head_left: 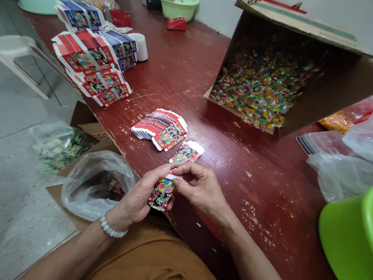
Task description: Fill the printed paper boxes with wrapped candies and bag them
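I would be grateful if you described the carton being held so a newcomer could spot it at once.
Start at the dark red table, then its near edge, where the left hand has a beaded bracelet at its wrist. That hand holds the carton, the right hand at its top. Unlike the fanned cartons beyond, it alone is held.

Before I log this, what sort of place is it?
Probably a sweet-packing workshop: a brown cardboard carton of colourful wrapped pieces, bundled red printed cardboard boxes, and a small black-and-red cardboard box in the left hand.
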`<state>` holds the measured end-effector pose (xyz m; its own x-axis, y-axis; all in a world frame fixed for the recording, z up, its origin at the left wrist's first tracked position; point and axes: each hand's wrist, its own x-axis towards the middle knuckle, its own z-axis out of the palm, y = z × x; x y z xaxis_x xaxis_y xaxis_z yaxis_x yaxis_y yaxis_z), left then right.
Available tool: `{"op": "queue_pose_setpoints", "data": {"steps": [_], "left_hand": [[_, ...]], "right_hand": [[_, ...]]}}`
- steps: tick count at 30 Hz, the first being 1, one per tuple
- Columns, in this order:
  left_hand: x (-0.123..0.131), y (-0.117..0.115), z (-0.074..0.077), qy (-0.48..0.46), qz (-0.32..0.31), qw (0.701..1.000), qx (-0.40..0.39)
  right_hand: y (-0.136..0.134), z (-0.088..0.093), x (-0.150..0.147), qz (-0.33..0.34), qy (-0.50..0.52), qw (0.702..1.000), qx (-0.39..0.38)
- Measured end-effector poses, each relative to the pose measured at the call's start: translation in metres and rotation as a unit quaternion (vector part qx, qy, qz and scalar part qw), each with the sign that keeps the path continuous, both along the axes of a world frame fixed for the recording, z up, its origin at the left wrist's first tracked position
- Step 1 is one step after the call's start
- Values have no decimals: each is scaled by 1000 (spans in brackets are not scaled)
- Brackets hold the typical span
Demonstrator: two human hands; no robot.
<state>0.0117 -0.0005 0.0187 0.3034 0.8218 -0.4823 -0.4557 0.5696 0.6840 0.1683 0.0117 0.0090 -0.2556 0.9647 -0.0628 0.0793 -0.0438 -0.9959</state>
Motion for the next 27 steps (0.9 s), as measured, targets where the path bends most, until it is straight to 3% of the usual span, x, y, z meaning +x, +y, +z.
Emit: {"op": "queue_pose_setpoints", "data": {"steps": [7, 14, 18, 22, 27], "left_hand": [[-1, -2, -6, 28, -20, 999, 6], [-6, 1, -14, 85, -28, 995, 41], [-6, 3, -14, 79, -27, 996, 30], [-6, 3, -7, 81, -13, 996, 21], [-3, 7, -2, 27, 27, 999, -37]], "right_hand": [[6, 5, -6, 9, 155, 980, -124], [4, 6, -9, -50, 29, 997, -50], [5, 4, -10, -33, 49, 997, -57], [2, 3, -6, 8, 18, 1000, 2], [-6, 5, -2, 38, -80, 979, 184]]}}
